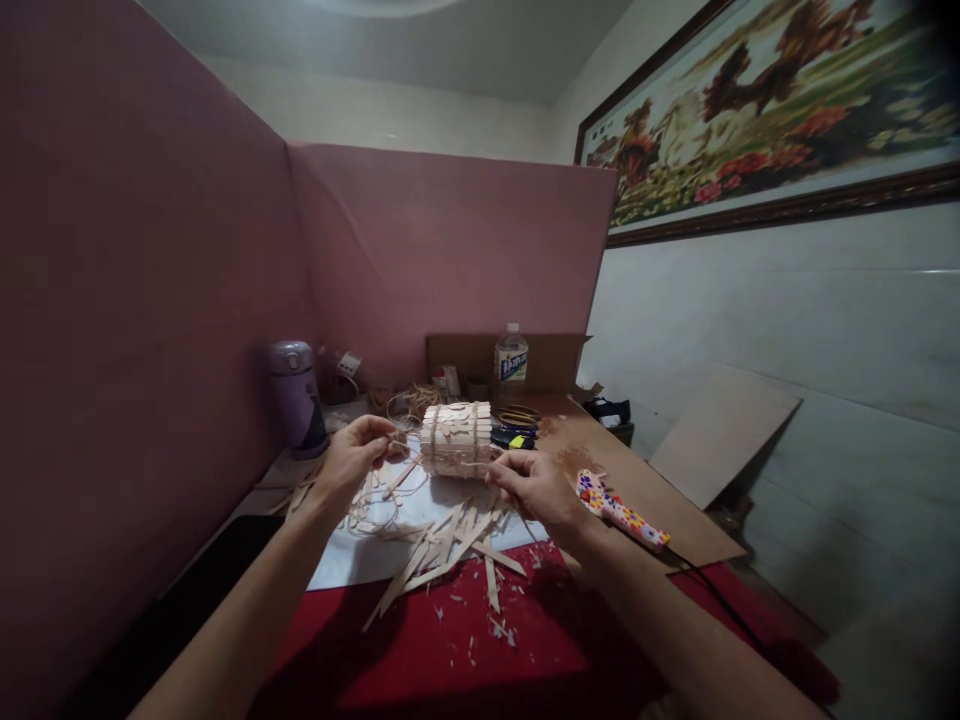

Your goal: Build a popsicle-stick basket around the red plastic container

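A small barrel-like bundle of pale wooden strips (456,438) lies on its side on white paper, with two twine bands around it. At its left, my left hand (361,450) is closed in a pinch on thin twine. My right hand (529,482) pinches at the bundle's lower right edge, where a strand of twine runs across the front. Loose twine (375,512) curls on the paper below my left hand. Flat wooden strips (450,545) are scattered in front of the bundle.
A purple flask (298,400) stands at the left and a bottle (511,362) behind the bundle. Scissors (517,415) lie right of it. A patterned glue gun (619,510) with a black cord rests on brown board (675,520). Red cloth (427,650) covers the front.
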A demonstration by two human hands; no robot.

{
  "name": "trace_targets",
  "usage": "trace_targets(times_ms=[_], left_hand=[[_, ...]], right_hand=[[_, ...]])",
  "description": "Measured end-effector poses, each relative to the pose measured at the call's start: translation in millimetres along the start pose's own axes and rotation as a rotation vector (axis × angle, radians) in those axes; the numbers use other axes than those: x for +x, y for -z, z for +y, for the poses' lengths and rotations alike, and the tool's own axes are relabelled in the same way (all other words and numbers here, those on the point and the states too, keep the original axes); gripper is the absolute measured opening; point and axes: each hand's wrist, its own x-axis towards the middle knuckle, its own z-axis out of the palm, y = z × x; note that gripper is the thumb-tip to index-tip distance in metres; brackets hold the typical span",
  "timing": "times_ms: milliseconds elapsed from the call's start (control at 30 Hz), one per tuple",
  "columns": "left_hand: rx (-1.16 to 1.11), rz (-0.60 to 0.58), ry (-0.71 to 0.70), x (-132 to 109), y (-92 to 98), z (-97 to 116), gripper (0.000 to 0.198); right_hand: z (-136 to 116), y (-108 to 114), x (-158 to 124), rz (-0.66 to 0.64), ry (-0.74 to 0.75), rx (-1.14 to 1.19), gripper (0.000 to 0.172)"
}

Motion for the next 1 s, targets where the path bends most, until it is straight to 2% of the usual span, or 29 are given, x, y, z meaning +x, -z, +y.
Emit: trace_targets(times_ms=[167, 267, 400, 467, 533, 567, 667, 800, 933, 1000], left_hand=[[0.010, 0.091, 0.007, 1, -2.8, -6, 0.015], [-0.028, 0.110, 0.016, -4, -10.5, -6, 0.020], [-0.130, 0.148, -0.006, -14, -22.0, -2, 0.036], [-0.190, 0.210, -0.055, -20, -27.9, 3, 0.037], [-0.292, 0.338, -0.128, -27, -34.5, 9, 0.033], [-0.300, 0.346, -0.146, -30, -38.2, 11, 0.031], [-0.292, 0.221, -0.139, -41, -50.5, 12, 0.026], [-0.140, 0.150, -0.211, -55, -62.6, 3, 0.016], [0.097, 0.097, -0.343, -64, -65.8, -6, 0.007], [0.114, 0.046, -0.342, -67, -64.4, -8, 0.004]], right_hand=[[3, 4, 1, -0.007, -0.048, 0.089, 0.049], [2, 0, -1, 0.021, -0.036, 0.168, 0.047], [2, -13, -2, 0.141, 0.006, 0.284, 0.040], [3, -21, -2, 0.171, 0.014, 0.318, 0.038], [3, -28, -2, 0.173, 0.006, 0.348, 0.037], [3, -32, -2, 0.169, -0.001, 0.365, 0.037], [-1, -44, 0, 0.146, -0.015, 0.421, 0.038], [-8, -57, 2, 0.117, 0.015, 0.507, 0.040], [-10, -60, 1, 0.122, 0.036, 0.518, 0.041], [-11, -56, 2, 0.133, 0.048, 0.495, 0.042]])
